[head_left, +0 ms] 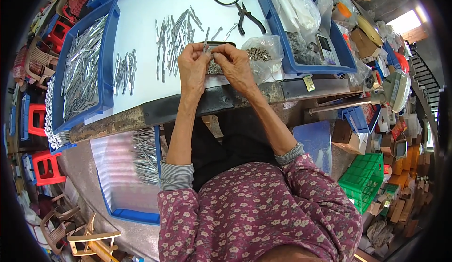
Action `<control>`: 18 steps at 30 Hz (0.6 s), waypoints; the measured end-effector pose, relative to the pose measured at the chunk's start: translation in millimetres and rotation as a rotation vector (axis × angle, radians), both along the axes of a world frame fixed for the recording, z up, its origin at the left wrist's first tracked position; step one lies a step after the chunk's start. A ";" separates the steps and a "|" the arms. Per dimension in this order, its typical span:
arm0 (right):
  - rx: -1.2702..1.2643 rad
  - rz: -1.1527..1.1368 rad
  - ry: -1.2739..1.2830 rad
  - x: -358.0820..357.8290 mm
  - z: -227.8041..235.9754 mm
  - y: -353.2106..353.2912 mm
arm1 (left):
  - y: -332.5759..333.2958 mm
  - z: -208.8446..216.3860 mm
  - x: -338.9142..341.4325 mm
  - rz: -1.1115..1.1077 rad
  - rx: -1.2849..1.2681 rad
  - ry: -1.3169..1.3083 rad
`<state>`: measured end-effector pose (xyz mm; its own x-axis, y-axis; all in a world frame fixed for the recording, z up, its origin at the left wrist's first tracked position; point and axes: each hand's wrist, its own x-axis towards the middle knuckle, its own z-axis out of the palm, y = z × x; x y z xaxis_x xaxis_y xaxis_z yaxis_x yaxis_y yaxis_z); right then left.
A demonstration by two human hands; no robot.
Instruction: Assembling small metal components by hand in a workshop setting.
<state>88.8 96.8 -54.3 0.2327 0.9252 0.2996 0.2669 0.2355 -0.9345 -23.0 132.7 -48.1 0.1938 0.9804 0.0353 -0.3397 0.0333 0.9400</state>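
Note:
Over the white tabletop, my left hand (193,68) pinches a slim silvery metal strip (206,36) that stands up past the fingertips. My right hand (234,67) meets it, thumb and forefinger pressed together at the strip's lower part; whatever small piece they hold is hidden. Beneath both hands lies a dark-rimmed tray (227,44) with small metal parts, mostly covered. A clear plastic bag (275,50) of small metal fittings sits beside my right hand. Loose metal strips (165,38) lie spread left of my left hand, with a smaller bunch (125,72) farther left.
Black-handled pliers (249,19) and a black cable (221,3) lie at the back. A blue bin (109,50) full of strips stands left; another blue bin (320,68) with plastic bags stands right. The table's worn edge (188,104) runs under my forearms. A green crate (361,182) is on the floor.

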 end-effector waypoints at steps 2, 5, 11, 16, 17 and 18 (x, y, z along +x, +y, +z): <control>0.041 -0.001 -0.090 -0.9 -0.5 -0.1 | 0.2 -0.3 -2.4 -0.016 0.011 -0.002; 0.120 -0.035 -0.244 1.6 1.6 -3.1 | -1.9 4.1 -1.0 -0.034 -0.021 0.002; 0.264 -0.016 -0.574 0.4 15.3 -12.9 | -4.2 10.1 -7.6 -0.118 -0.102 0.007; 0.173 -0.091 -0.393 0.6 11.4 -14.5 | -10.3 10.6 -7.2 -0.159 -0.048 -0.030; 0.172 -0.092 -0.393 1.4 12.6 -14.9 | -12.0 10.4 -7.5 -0.160 -0.049 -0.030; 0.091 -0.074 -0.289 3.0 15.8 -15.2 | -14.4 12.5 -7.3 -0.162 -0.031 -0.026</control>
